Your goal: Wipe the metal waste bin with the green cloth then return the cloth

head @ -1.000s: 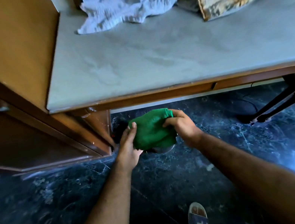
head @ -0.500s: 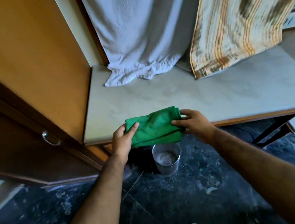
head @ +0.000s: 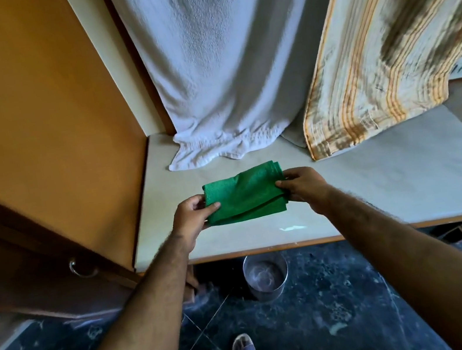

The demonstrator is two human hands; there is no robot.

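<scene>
step: return cloth | change: folded green cloth (head: 244, 194) has risen from bin level to over the pale surface (head: 378, 179), frame centre | left hand (head: 189, 217) and right hand (head: 303, 188) pinch its ends | round metal waste bin (head: 266, 279) sits below on floor | I judge wiping done

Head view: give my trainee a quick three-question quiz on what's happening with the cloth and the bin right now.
1. True or false: the green cloth is held by both the left hand and the right hand.
2. Where does the metal waste bin stand? A) on the table B) on the dark floor below the table's front edge C) inside the cupboard
3. Fill in: the cloth is held folded above the pale ____.

Key: 1 true; 2 B; 3 table.
</scene>
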